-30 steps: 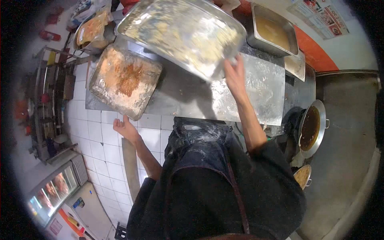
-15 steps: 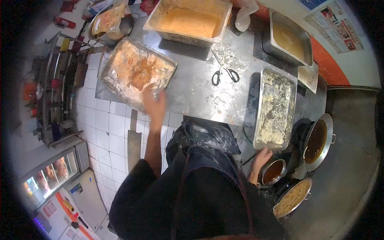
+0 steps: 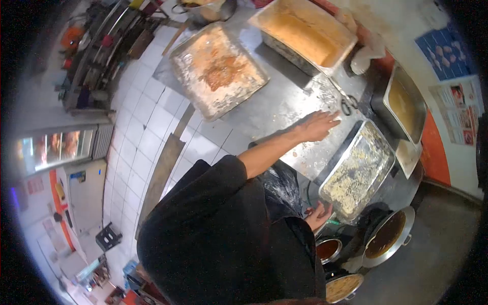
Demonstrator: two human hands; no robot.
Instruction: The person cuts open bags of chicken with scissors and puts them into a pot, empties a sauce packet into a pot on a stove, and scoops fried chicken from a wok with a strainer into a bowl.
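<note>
My left hand (image 3: 321, 127) reaches across the steel table, fingers stretched out and holding nothing that I can see. It is between the scissors (image 3: 348, 104) with black handles and a metal tray (image 3: 389, 145) spotted with pale yellow crumbs. My right hand (image 3: 318, 217) is low beside the near edge of that tray, its fingers partly spread and apparently holding nothing. Whether it touches the tray, I cannot tell. Farther left lies another metal tray (image 3: 256, 81) covered in pale flour-like coating, with a reddish-brown wet clump (image 3: 218, 73) in its middle.
A deep pan (image 3: 284, 51) with orange residue is at the back. Another deep pan (image 3: 394, 127) holding cloudy liquid stands at the right. Near my right side are a wide pan of dark liquid (image 3: 387, 235), a smaller pot of red sauce (image 3: 327, 249) and a pan of frothy contents (image 3: 343, 288).
My left hand has left the flour-covered tray and swung right across the table toward the scissors and the crumb-spotted tray. My right hand stays near that tray's edge. The view has turned.
</note>
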